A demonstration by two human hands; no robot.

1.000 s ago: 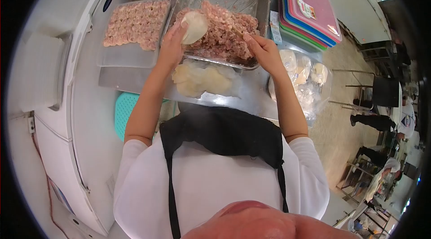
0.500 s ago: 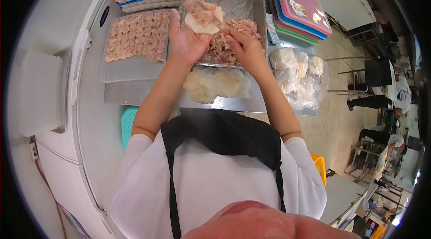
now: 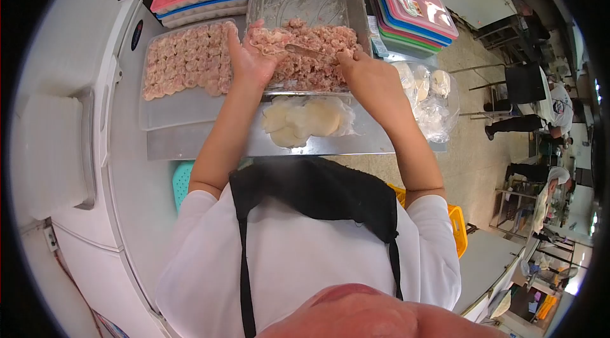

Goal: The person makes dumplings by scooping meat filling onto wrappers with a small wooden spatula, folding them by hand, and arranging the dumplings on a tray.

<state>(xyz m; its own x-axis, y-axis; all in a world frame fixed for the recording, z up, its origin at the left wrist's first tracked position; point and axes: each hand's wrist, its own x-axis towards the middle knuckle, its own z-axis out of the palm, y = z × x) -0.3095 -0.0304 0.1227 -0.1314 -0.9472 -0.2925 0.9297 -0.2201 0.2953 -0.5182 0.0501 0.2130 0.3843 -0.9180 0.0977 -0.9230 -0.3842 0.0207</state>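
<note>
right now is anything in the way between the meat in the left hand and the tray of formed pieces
Only part of the left hand and, lower down, the side rim of the pan stand between the held meat and the tray; nothing else visible does.

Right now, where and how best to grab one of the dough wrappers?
I'd pinch the near edge of an upper round in the dough wrappers, coming from the person's side. They look thin, lying flat and overlapping, so an edge should peel easiest; the metal pan stands close behind, crowding the far side.
</note>
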